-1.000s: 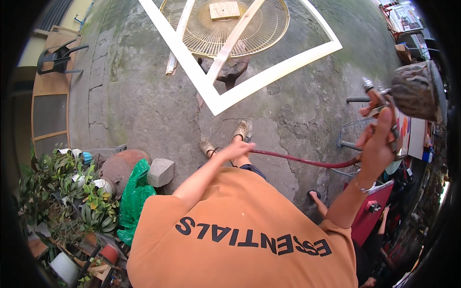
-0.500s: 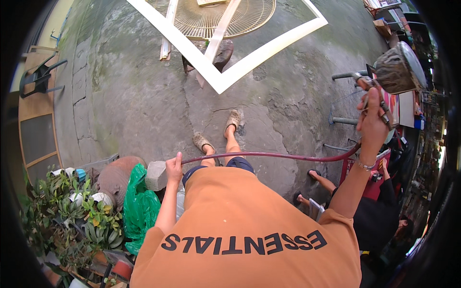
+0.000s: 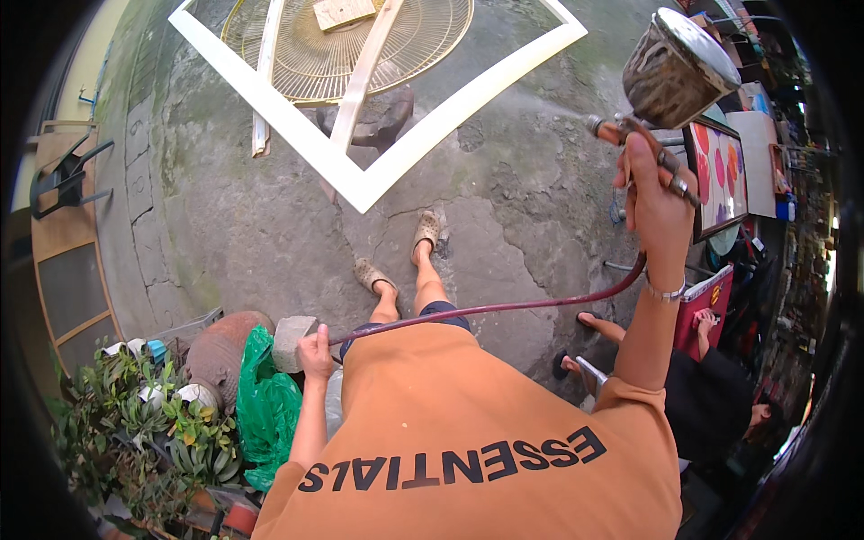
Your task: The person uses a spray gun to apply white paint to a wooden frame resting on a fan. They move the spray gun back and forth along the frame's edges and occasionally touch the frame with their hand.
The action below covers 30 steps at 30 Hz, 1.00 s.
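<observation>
My right hand (image 3: 659, 202) is closed around the handle of a paint spray gun (image 3: 621, 133). A paint-stained cup with a pale lid (image 3: 670, 76) sits on top of the gun. Pale mist leaves the nozzle toward a white frame (image 3: 468, 110), which stands apart from it at the upper middle. From the gun's handle a dark red hose (image 3: 504, 306) runs across my front to my left hand (image 3: 315, 353), whose fingers are wrapped round it near my waist. Beneath the frame are pale wooden slats (image 3: 364, 76) and a round gold wire grille (image 3: 416, 58).
At left, potted plants (image 3: 162, 423), a green plastic bag (image 3: 265, 405) and a concrete block (image 3: 292, 340) crowd my side. A dark chair (image 3: 67, 175) stands farther off. To the right are a colourful framed picture (image 3: 720, 175) and a person in black (image 3: 706, 405).
My right hand has brought the spray gun left and turned its nozzle toward the frame; mist now shows. The frame sits lower and farther left in view. My left hand still grips the hose.
</observation>
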Available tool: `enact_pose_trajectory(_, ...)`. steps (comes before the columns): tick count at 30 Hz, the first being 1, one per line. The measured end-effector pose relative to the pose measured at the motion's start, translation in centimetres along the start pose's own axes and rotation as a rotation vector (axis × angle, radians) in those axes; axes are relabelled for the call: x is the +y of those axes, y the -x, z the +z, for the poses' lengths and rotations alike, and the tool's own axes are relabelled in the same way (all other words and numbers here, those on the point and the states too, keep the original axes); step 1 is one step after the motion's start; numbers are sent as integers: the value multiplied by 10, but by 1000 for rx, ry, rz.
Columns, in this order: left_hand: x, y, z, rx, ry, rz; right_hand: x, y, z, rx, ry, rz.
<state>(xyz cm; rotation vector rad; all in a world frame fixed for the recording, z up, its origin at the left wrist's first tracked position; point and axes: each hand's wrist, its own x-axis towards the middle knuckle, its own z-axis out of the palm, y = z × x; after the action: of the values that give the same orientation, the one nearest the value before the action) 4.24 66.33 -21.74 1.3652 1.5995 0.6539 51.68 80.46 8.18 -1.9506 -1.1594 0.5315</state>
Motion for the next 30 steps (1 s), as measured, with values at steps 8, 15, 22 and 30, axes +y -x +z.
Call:
enact_pose_trajectory(8, 59, 17, 53, -34, 10, -111, 48, -108, -21, 158, 104, 11)
enact_pose_trajectory(15, 104, 7, 89, -52, 15, -123, 96, -184, -44, 232, 117, 10)
enact_pose_trajectory(22, 120, -1, 92, -55, -20, -104, 116, -188, -48, 447, 83, -67)
enact_pose_trajectory(30, 67, -18, 48, -18, -92, -99, 85, -110, -30, 213, 3, 149)
